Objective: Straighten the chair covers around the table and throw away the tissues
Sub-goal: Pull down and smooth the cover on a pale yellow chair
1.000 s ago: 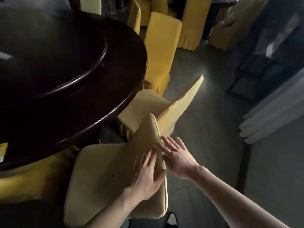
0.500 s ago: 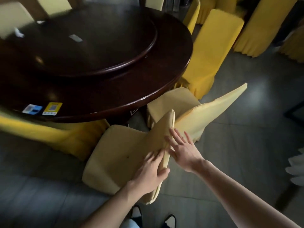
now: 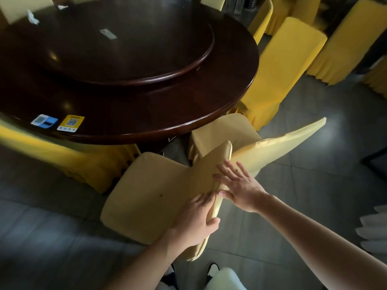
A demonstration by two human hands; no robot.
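Observation:
A chair in a pale yellow cover stands just in front of me, its seat pointing at the dark round table. My left hand clasps the top edge of its backrest, thumb on the rear side. My right hand lies flat and spread against the rear of the same backrest. A second pale-covered chair stands beside it, its cover peaked to the right. White tissues lie on the table's turntable: one near the middle, another at the far left.
Two stickers sit on the table's near edge. Bright yellow covered chairs ring the table's right side, with more behind. White fabric hangs at the right edge. My shoes stand on grey floor tiles.
My view has swung left and up, showing more of the table top. My right hand has come to rest on the rear of the backrest. My left hand keeps its hold.

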